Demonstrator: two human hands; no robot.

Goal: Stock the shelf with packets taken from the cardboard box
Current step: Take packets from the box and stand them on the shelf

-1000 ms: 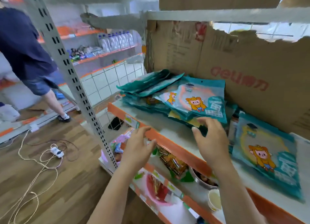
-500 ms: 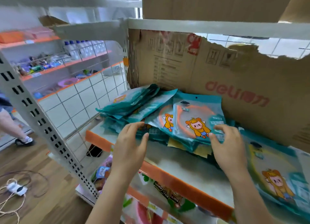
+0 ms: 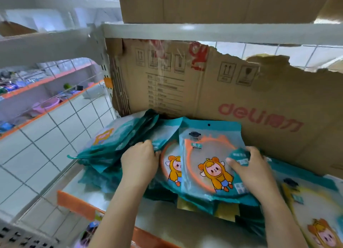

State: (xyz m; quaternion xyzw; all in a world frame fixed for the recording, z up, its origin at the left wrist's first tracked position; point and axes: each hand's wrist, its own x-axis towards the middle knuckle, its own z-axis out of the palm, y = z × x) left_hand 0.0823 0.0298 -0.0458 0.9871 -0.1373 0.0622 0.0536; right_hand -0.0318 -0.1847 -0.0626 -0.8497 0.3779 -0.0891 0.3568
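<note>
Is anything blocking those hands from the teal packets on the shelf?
Nothing visible does. The left hand grips the packet pile, and the right hand pinches the top packet at its right edge.

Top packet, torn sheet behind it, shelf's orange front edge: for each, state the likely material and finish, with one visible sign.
Top packet: thin glossy plastic film, partly see-through; it crumples where the right hand pinches it. Torn sheet: matt brown corrugated cardboard; ragged top edge, printed handling symbols. Orange front edge: probably painted metal; smooth, evenly coloured, but blurred.
</note>
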